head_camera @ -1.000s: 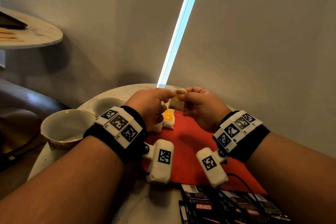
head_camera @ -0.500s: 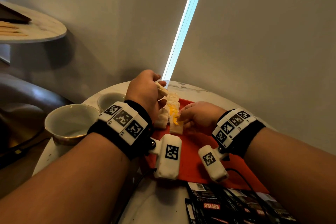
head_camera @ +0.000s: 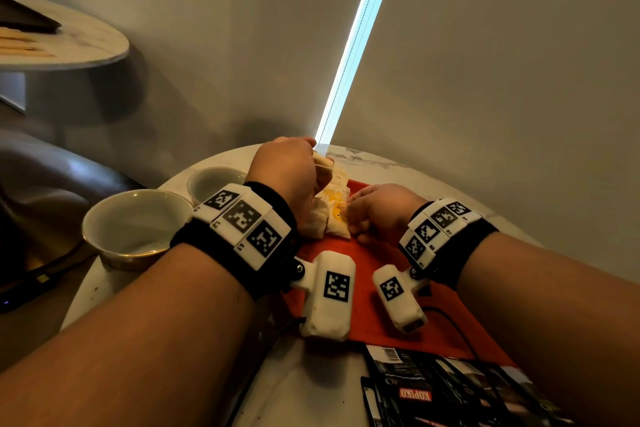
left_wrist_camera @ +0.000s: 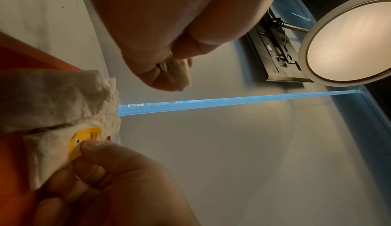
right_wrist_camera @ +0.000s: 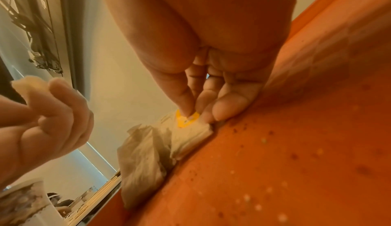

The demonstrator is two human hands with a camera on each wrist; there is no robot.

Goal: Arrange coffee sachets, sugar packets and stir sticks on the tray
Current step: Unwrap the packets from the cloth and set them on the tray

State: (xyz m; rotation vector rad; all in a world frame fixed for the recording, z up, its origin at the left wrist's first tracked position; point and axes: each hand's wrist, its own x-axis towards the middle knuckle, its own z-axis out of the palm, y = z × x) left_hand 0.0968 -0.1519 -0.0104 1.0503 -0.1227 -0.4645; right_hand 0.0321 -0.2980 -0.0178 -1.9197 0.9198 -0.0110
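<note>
At tray's (head_camera: 367,302) far edge, right hand (head_camera: 379,211) fingers pinch a light, crumpling sugar packet (head_camera: 337,218) by its corner; left hand (head_camera: 289,173) pinches another.

Two pale cups stood at the left of the round marble table (head_camera: 381,163): the larger cup (head_camera: 133,227) nearer, the smaller cup (head_camera: 213,180) just behind it. A second round table (head_camera: 86,45) stood further off at the upper left, with a dark flat object (head_camera: 31,19) on it. A bright strip of daylight (head_camera: 360,38) ran between two closed blinds.
</note>
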